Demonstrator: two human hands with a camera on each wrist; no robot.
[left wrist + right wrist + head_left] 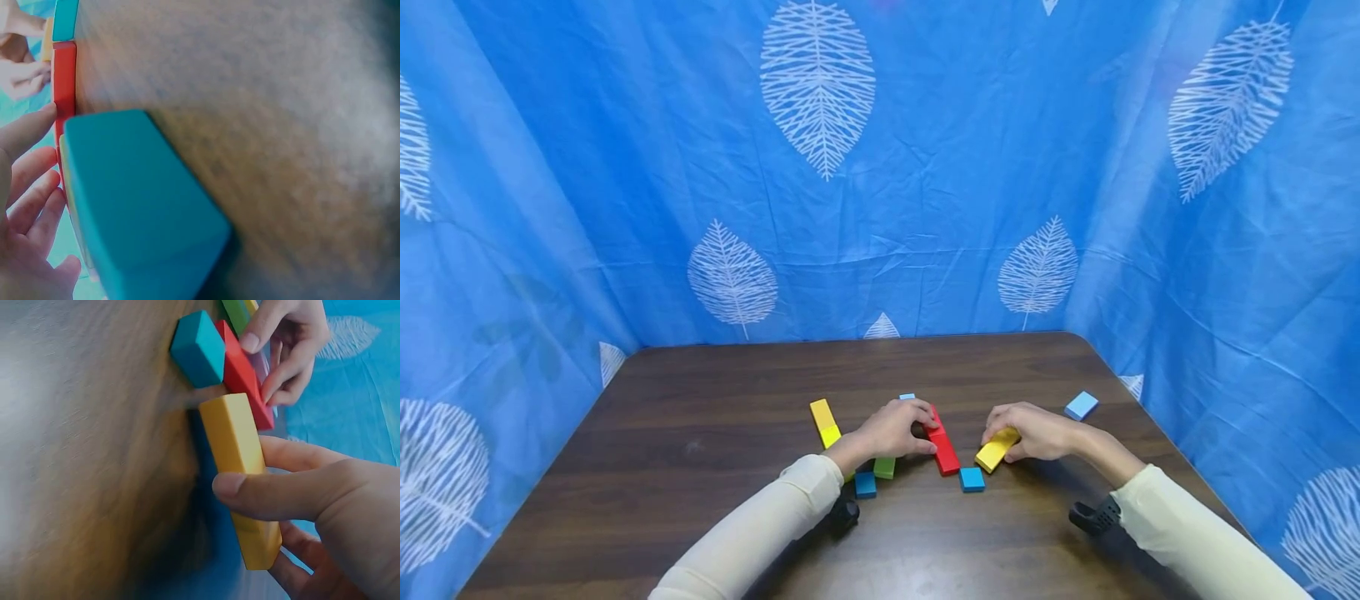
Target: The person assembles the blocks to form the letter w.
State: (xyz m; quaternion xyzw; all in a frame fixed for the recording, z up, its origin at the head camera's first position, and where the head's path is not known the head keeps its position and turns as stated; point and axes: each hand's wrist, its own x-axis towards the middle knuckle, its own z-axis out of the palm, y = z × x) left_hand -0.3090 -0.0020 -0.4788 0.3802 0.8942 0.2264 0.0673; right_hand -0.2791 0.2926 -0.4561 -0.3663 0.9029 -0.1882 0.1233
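Note:
Two red blocks (946, 454) lie end to end in a slanting row on the table. My left hand (897, 429) rests along their left side, its thumb and fingertips touching the red edge in the left wrist view. To the right, my right hand (1037, 433) pinches a yellow block (234, 450) between thumb and fingers, holding it at a slant close over the table. A blue block (972, 480) sits between the near red end and the yellow block. Under the left wrist are a green block (884, 468) and another blue block (865, 485).
Two more yellow blocks (822, 413) form a slanted line left of the left hand, partly covered by the wrist. A light blue block (1081, 405) lies at the far right, and another light blue piece (907, 396) shows behind the left hand. A blue leaf-patterned curtain (880, 208) surrounds the brown table (700, 400).

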